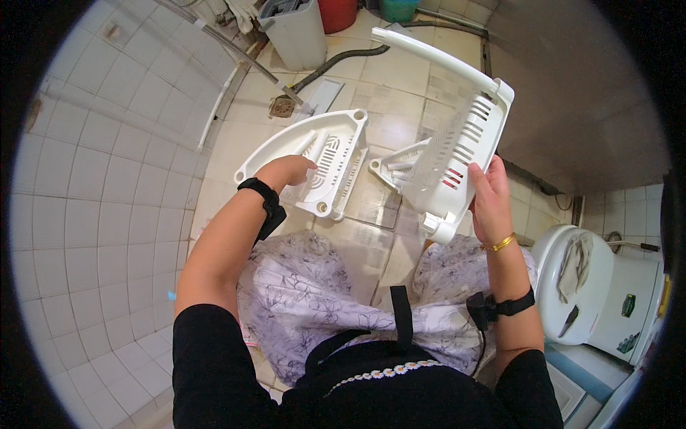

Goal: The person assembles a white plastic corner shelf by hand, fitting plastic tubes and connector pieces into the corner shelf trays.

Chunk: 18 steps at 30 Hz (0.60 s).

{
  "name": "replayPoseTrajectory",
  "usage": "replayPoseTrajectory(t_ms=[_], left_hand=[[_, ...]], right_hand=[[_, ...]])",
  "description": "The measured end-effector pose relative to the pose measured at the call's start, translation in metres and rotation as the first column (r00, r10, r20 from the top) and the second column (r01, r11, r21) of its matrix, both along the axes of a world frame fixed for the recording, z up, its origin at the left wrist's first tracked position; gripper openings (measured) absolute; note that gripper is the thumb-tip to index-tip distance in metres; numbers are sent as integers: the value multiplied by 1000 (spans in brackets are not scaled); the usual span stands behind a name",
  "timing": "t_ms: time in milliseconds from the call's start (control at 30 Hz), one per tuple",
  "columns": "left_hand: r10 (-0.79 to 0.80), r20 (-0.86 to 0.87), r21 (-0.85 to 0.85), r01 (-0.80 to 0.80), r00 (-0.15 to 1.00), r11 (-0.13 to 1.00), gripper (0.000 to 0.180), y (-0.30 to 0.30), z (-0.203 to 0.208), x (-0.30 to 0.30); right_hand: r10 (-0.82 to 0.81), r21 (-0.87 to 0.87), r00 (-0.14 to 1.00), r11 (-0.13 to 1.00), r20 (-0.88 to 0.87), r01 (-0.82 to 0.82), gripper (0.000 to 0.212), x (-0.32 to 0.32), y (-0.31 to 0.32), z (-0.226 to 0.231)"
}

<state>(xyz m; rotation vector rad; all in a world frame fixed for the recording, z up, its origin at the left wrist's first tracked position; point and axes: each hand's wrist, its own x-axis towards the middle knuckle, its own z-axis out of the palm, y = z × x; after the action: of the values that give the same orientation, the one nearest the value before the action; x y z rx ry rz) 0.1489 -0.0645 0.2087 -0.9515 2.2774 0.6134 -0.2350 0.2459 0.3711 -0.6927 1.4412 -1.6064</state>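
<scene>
My right hand (pixel 491 200) grips the side of a slotted white plastic shelf tier (pixel 464 143), holding it tilted on edge above the floor. One long white tube (pixel 432 57) sticks out from its far corner, and a short white socket (pixel 436 225) from its near corner. Down on the left, my left hand (pixel 287 171) reaches into a white corner shelf tray (pixel 343 129). Its fingers are curled at the near end of a white tube (pixel 319 148) lying in the tray; the fingertips are partly hidden. Behind the raised tier, a smaller white slotted piece (pixel 400 166) shows on the floor.
Tiled wall (pixel 93 186) runs along the left. A metal pole (pixel 250 57) slants to the floor near a drain (pixel 283 107). Farther back are a pale bin (pixel 294 36), a red bucket (pixel 337 14) and a dark hose (pixel 343 57). A toilet (pixel 561 264) with a cloth stands at right.
</scene>
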Motion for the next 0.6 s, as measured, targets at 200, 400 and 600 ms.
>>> replayPoseTrajectory(t_ms=[200,400,600], left_hand=[[-7,-112,-58,0,994,998,63,11,-36,-5],[110,-198,-85,-128,974,988,52,35,19,-35],[227,-684,51,-264,694,963,48,117,175,-60]], right_hand=[[7,-4,999,1000,36,-7,30,-1,4,5],[-28,0,998,1000,64,28,36,7,16,26],[-46,-72,997,996,66,51,45,9,32,37]])
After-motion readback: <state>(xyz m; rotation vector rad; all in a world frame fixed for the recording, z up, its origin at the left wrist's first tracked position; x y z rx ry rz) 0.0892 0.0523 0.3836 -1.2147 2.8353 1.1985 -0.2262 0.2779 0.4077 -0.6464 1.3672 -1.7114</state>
